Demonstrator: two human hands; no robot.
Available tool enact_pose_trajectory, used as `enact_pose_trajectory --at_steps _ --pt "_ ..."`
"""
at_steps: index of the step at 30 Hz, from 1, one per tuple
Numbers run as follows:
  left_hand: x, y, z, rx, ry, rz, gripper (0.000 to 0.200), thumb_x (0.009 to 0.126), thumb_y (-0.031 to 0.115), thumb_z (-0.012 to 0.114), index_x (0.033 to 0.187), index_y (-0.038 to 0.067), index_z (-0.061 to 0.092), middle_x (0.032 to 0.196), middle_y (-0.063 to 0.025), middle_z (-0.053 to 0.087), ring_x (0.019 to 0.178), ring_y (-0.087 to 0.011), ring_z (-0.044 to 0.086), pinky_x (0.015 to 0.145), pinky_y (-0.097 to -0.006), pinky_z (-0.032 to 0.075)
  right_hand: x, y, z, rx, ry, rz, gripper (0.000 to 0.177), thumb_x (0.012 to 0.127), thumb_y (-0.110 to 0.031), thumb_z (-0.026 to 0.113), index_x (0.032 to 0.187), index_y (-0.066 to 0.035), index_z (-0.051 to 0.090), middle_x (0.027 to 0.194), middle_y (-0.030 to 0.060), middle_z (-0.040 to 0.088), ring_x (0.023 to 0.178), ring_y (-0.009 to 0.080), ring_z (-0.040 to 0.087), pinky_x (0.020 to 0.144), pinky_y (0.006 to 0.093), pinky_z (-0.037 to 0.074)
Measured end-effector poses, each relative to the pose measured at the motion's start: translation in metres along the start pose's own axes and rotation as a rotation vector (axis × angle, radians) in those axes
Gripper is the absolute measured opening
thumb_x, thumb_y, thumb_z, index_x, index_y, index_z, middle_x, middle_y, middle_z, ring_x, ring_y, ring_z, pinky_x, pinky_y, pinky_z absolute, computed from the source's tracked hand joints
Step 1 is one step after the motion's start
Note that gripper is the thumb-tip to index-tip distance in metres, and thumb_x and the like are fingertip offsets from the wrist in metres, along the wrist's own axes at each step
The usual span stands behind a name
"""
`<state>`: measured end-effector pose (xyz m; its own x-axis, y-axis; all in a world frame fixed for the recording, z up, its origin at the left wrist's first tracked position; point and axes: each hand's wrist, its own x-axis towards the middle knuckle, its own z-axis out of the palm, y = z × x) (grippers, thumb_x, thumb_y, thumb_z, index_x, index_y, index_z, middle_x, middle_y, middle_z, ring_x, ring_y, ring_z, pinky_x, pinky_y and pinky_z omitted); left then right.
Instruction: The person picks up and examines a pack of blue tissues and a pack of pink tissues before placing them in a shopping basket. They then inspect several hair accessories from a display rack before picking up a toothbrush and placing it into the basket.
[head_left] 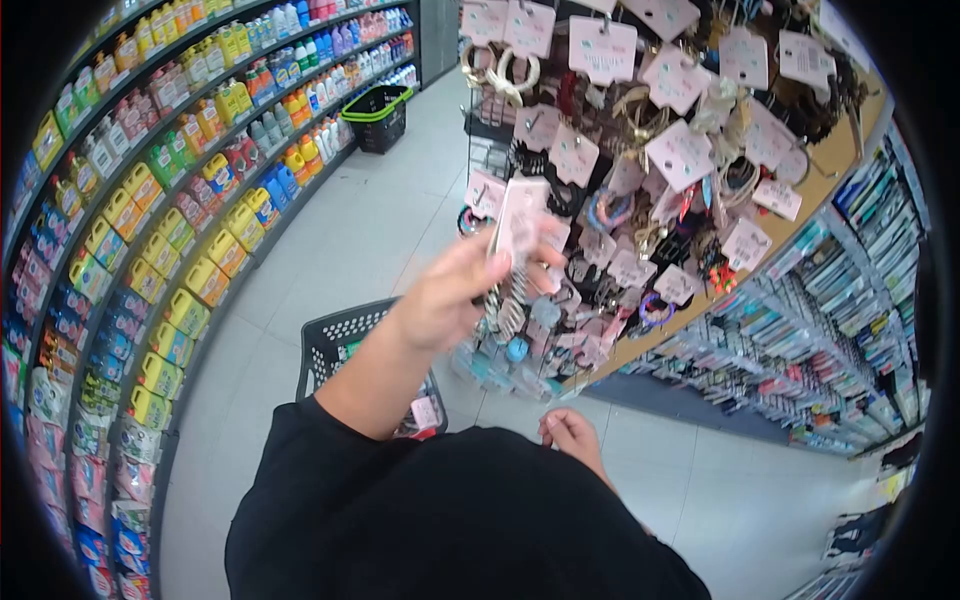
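Your black sleeve fills the bottom of the view. Long shelves of bottles run on your left, and the display rack of carded accessories stands ahead. A black basket is below your arm. Your left hand is clamped on a pink card, which is off the rack but not in the basket. Your right hand is low, and its grip does not show.

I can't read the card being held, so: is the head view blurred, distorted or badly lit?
Head view: motion blur smears the left hand and its pink card; fisheye bends the shelves into arcs, with black corners; lighting is bright and even, without strong glare; the hanging tags look sharper.
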<state>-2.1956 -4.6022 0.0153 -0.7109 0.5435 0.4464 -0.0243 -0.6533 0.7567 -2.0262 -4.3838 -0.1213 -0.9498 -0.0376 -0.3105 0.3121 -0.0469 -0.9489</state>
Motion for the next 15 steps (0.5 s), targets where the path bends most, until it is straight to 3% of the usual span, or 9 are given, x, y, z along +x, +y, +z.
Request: enact_pose_trajectory --at_steps 1,4,8,12,15 --pt "-0.008 -0.015 0.006 -0.273 -0.128 -0.086 0.061 0.092 0.038 0.047 0.135 -0.003 0.033 0.120 -0.0152 0.052 0.103 -0.0251 0.055 0.086 -0.0329 0.042 0.001 -0.001 0.002 0.005 0.003 -0.011 0.018 0.091 -0.020 0.056 0.092 -0.002 0.059 0.078 0.0010 0.058 0.066 0.0063 0.052 0.060 0.0202 0.041" --pt "-0.022 -0.043 0.022 -0.689 -0.259 -0.193 0.073 0.091 0.046 0.046 0.140 -0.002 0.021 0.130 -0.0219 0.044 0.119 -0.0346 0.046 0.099 -0.0416 0.037 0.009 -0.006 0.003 -0.001 -0.051 -0.054 0.018 0.092 -0.019 0.054 0.094 -0.001 0.058 0.079 0.0026 0.059 0.067 0.0077 0.053 0.061 0.0212 0.042" --pt "-0.037 -0.062 0.036 -0.779 -0.262 -0.279 0.075 0.090 0.051 0.044 0.140 0.000 0.021 0.131 -0.0233 0.043 0.122 -0.0357 0.043 0.101 -0.0478 0.033 0.013 -0.024 0.011 0.106 -0.071 -0.170 0.018 0.092 -0.017 0.054 0.100 -0.001 0.057 0.087 0.0038 0.059 0.076 0.0100 0.055 0.064 0.0237 0.045" --pt "-0.042 -0.064 0.037 -0.778 -0.272 -0.277 0.078 0.090 0.057 0.040 0.141 0.000 0.020 0.132 -0.0242 0.042 0.122 -0.0360 0.044 0.103 -0.0480 0.030 0.012 -0.035 0.011 0.140 -0.112 -0.258 0.019 0.092 -0.015 0.055 0.105 -0.002 0.056 0.092 0.0034 0.060 0.081 0.0098 0.056 0.067 0.0238 0.046" --pt "-0.043 -0.066 0.037 -0.892 -0.283 -0.232 0.080 0.089 0.058 0.039 0.142 0.001 0.019 0.132 -0.0246 0.043 0.122 -0.0361 0.044 0.103 -0.0484 0.030 0.009 -0.034 0.010 0.128 -0.126 -0.213 0.019 0.092 -0.015 0.055 0.106 -0.003 0.056 0.093 0.0033 0.060 0.083 0.0092 0.056 0.068 0.0234 0.046"
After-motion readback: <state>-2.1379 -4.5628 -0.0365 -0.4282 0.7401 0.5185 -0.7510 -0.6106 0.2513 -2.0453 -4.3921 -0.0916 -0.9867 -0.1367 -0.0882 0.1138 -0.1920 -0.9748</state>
